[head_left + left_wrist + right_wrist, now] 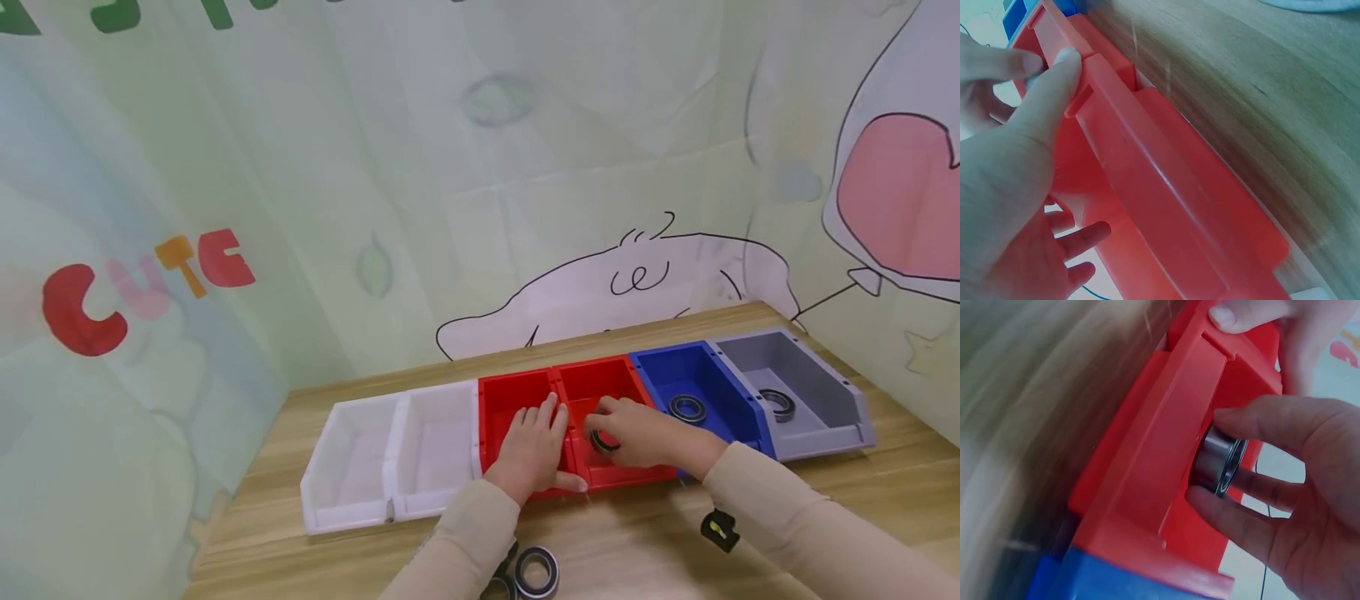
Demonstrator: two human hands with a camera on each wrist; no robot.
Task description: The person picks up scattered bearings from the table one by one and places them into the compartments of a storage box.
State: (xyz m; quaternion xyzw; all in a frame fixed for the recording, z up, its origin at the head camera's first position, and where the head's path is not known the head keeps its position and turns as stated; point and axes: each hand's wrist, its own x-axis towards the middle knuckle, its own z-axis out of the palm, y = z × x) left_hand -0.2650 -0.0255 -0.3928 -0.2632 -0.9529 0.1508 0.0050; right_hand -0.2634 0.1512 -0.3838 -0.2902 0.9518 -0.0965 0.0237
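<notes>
Between the thumb and fingers of my right hand (637, 429) is a ball bearing (1213, 459), a dark metal ring pinched by its outer edge. It is tilted inside the right red bin (600, 371), near the front wall. My left hand (528, 450) lies over the left red bin (517, 383) with its fingers spread. Its thumb (1054, 87) rests on the front rim where the two red bins meet. A second bearing (687, 408) lies in the blue bin (678, 358), and a third bearing (777, 405) in the grey bin (813, 367).
Two white bins (397, 408) continue the row on the left. On the wooden table (622, 542), by my left sleeve, lie several bearings (536, 572), partly hidden. A small black object (720, 530) shows beside the right sleeve. A printed curtain (375, 208) hangs behind the table.
</notes>
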